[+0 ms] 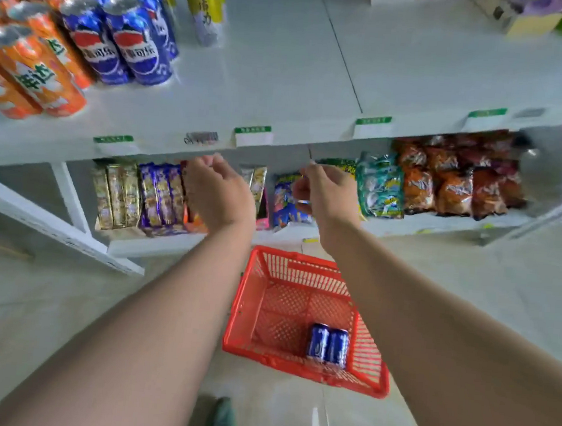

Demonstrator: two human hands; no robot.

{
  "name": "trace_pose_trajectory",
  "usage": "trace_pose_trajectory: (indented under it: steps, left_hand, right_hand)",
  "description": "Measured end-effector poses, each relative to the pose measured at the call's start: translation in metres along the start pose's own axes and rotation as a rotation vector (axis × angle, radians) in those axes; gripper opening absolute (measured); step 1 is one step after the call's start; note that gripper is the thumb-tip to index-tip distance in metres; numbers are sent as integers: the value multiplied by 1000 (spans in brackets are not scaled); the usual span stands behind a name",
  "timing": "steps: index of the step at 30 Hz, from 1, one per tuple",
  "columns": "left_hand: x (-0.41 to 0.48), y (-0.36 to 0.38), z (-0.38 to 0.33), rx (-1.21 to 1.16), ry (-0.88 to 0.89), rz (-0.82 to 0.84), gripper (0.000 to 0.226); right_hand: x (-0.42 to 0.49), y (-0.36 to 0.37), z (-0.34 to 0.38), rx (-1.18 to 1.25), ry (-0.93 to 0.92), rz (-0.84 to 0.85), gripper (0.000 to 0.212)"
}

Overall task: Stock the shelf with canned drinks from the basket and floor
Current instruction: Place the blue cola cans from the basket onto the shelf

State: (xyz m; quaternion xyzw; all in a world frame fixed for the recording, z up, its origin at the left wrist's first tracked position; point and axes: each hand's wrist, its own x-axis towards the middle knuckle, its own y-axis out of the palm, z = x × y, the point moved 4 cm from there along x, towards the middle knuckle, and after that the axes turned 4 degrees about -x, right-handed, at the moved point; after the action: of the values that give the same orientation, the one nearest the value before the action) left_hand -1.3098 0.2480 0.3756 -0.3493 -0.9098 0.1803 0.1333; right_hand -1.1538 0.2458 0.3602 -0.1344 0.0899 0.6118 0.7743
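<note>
Left hand [218, 193] comes first: I see it in front of the edge of the upper shelf [284, 77], fingers loosely curled, and it holds nothing. At the far left of this shelf stand the orange cans [30, 68], close together, and just beside them on the right stand the blue cans [128, 39], all upright. Under them, on the lower shelf [154, 246], gold packets [118, 195] and purple packets [162, 195] stand in a row, partly behind the left hand. To the right is the right hand [322, 191], at the same height and apart from the left one. Its fingers curl toward the thumb; I cannot tell if they pinch something. Below and between my forearms the red basket [245, 298] sits on the floor [61, 295]. Two blue cans in the basket [327, 346] lie side by side and touch, near its front right corner. At the far right of the lower shelf are orange and red snack bags [451, 190].
</note>
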Motion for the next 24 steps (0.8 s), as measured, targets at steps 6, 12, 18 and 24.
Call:
trace_pose_trajectory:
  steps: [6, 12, 18, 24]
  left_hand:
    - [-92, 46, 70, 152, -54, 297, 32]
    - [-144, 99, 176, 276, -145, 544, 33]
    - [-183, 158, 278, 430, -269, 734, 34]
    - [-212, 208, 387, 490, -346, 919, 36]
  right_hand:
    - [-7, -88, -114, -55, 174, -128, 26]
    - [-4, -135, -235, -166, 328, -215, 31]
    - [21, -127, -336, -210, 425, -171, 27]
    - [52, -116, -453, -438, 529, -51, 22]
